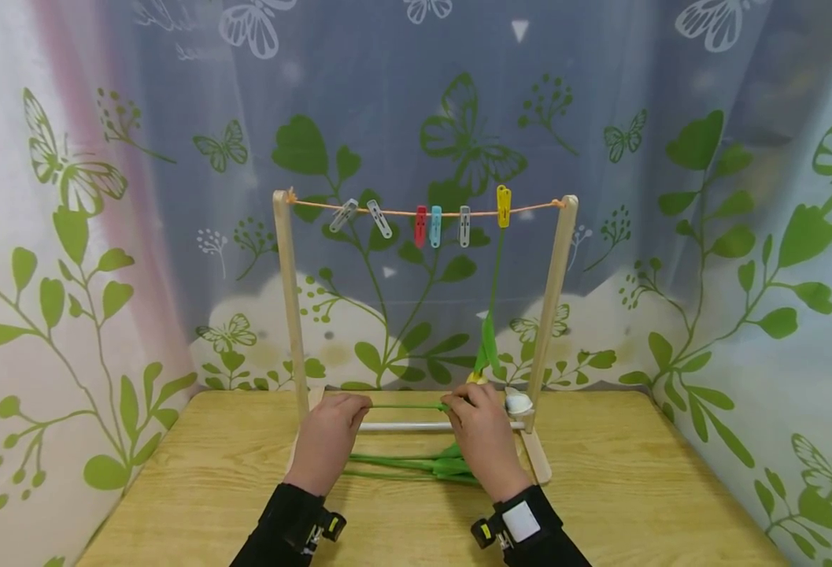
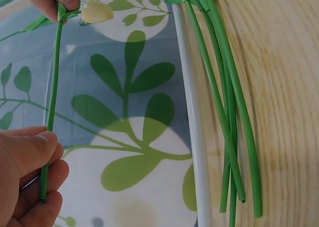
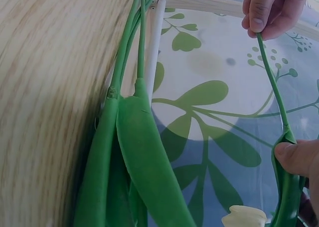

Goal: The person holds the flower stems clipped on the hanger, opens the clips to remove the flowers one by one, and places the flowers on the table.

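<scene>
Between my two hands a tulip is held sideways, its green stem (image 1: pixel 408 406) stretched out level. My left hand (image 1: pixel 327 441) pinches the stem near its bare end, thumb against curled fingers, as the left wrist view shows. The right hand (image 1: pixel 488 441) grips the green leaves (image 3: pixel 285 187) where they join the stem. A white tulip head (image 1: pixel 519 404) shows just past the right hand. Behind that hand, a yellow tulip (image 1: pixel 478 378) hangs head down from a yellow clothespin (image 1: pixel 504 206) on the orange cord (image 1: pixel 482 213).
More green-stemmed tulips (image 1: pixel 401 465) lie on the wooden table (image 1: pixel 210 472) below the hands. A wooden frame (image 1: pixel 290 291) with a white crossbar (image 1: pixel 416 426) stands behind them. Several other clothespins, including a red one (image 1: pixel 420 226), sit along the cord. A patterned curtain (image 1: pixel 175 276) hangs at the back.
</scene>
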A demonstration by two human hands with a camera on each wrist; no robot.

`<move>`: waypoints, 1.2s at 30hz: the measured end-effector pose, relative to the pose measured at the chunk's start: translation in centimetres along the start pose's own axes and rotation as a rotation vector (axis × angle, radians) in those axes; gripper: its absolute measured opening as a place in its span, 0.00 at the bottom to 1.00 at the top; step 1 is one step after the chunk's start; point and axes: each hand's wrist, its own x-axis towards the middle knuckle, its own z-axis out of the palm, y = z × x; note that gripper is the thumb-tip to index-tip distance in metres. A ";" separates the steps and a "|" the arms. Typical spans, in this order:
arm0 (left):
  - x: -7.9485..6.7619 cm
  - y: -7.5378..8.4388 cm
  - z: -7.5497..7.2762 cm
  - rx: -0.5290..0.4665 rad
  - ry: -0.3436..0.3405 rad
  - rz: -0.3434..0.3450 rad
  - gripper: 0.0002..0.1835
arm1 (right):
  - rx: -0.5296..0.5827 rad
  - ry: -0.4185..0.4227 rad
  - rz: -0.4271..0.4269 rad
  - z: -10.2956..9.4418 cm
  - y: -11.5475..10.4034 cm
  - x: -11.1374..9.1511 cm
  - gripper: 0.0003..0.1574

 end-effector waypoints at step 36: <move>-1.7 0.0 -0.3 0.001 -0.058 0.044 0.05 | -0.025 -0.096 -0.011 0.2 -0.4 -1.8 0.16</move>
